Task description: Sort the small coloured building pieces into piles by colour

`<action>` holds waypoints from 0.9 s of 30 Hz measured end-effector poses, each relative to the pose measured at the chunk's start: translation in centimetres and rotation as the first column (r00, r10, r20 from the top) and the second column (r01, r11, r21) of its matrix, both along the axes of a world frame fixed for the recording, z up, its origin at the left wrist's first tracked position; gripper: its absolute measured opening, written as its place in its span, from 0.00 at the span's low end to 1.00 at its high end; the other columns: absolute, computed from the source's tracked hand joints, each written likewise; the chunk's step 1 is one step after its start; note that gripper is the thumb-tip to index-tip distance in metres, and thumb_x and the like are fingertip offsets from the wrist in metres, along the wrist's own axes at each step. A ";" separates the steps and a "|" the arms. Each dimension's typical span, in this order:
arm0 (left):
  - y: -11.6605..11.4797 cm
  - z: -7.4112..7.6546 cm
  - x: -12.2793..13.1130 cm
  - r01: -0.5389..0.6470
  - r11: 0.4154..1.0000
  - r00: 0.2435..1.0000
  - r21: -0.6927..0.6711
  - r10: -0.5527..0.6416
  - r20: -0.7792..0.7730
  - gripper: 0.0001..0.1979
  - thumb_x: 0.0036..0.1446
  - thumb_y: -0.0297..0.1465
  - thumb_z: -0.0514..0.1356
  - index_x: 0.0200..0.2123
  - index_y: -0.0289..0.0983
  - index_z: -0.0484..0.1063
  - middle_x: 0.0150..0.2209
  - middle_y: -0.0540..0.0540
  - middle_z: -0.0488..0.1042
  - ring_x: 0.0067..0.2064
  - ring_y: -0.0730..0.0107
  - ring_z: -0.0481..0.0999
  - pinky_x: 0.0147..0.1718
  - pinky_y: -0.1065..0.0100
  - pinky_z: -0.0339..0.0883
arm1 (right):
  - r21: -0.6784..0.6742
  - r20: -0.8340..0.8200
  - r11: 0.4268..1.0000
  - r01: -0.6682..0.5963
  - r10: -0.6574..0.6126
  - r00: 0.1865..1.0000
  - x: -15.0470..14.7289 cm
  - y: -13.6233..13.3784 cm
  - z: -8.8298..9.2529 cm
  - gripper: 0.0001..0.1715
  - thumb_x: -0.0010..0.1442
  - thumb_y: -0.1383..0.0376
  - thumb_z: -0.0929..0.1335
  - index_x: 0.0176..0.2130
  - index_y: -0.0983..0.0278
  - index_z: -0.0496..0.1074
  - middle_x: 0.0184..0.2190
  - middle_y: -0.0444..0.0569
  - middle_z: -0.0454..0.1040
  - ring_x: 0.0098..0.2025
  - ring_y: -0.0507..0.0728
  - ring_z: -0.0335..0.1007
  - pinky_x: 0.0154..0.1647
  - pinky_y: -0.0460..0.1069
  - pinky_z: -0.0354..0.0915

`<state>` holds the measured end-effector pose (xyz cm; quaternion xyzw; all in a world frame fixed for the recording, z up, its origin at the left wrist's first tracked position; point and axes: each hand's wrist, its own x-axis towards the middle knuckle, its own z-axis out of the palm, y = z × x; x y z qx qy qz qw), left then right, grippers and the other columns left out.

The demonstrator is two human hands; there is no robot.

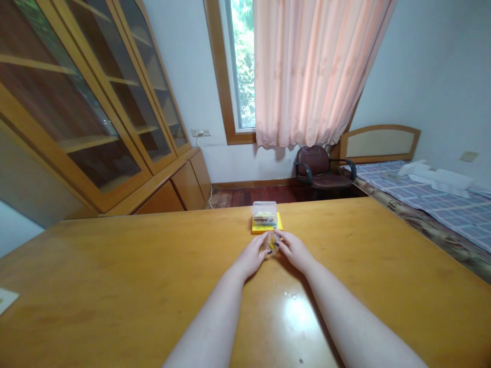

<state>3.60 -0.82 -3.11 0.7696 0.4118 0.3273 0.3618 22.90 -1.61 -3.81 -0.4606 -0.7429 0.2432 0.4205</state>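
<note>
Between my two hands is a small clear plastic packet (272, 244) with something yellow inside. My left hand (253, 255) grips its left side, thumb and fingers closed on it. From the right, my right hand (293, 250) pinches the same packet. What exactly the yellow content is stays too small to make out. Just beyond my fingertips sits a clear plastic case (264, 209) with its lid raised and several small items in it. It rests on a flat yellow box (280, 223) on the tabletop.
The wooden table (115, 286) spreads wide around my arms. A white card-like object (6, 300) lies at its left edge. Behind it are a glass-door cabinet (88, 102), a brown armchair (316, 166), a pink curtain (310, 71) and a bed (433, 199) with a checked cover.
</note>
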 end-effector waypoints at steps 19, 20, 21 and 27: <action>0.4 1.9 -2.5 0.029 0.997 0.992 0.069 -0.020 -0.121 0.26 0.56 0.22 0.49 0.58 0.40 0.64 0.58 0.46 0.67 0.58 0.66 0.67 0.60 0.57 0.57 | 0.149 -0.014 0.988 0.033 -0.031 0.999 0.2 0.1 -0.5 0.22 0.61 0.69 0.60 0.54 0.58 0.68 0.50 0.51 0.73 0.51 0.58 0.70 0.54 0.58 0.65; 0.4 2.0 -2.5 0.026 0.997 0.993 0.074 -0.017 -0.118 0.25 0.56 0.23 0.49 0.58 0.40 0.64 0.58 0.47 0.67 0.58 0.66 0.67 0.60 0.58 0.57 | 0.157 -0.014 0.987 0.034 -0.033 0.999 0.2 0.1 -0.4 0.22 0.62 0.69 0.60 0.54 0.58 0.68 0.50 0.51 0.73 0.51 0.58 0.70 0.54 0.58 0.65; 0.4 2.0 -2.5 0.026 0.997 0.993 0.079 -0.017 -0.114 0.25 0.56 0.23 0.49 0.57 0.40 0.65 0.58 0.47 0.67 0.58 0.66 0.67 0.60 0.58 0.57 | 0.162 -0.016 0.986 0.036 -0.034 0.999 0.2 0.0 -0.2 0.22 0.62 0.68 0.60 0.54 0.58 0.68 0.50 0.51 0.74 0.51 0.58 0.70 0.54 0.58 0.65; 0.2 2.3 -2.4 0.015 0.994 0.998 0.106 -0.008 -0.068 0.24 0.57 0.24 0.51 0.56 0.42 0.66 0.56 0.48 0.69 0.57 0.67 0.68 0.60 0.58 0.58 | 0.112 -0.147 0.993 0.024 -0.007 0.989 0.2 -0.2 0.3 0.19 0.61 0.66 0.62 0.50 0.57 0.72 0.50 0.50 0.74 0.52 0.59 0.69 0.57 0.60 0.61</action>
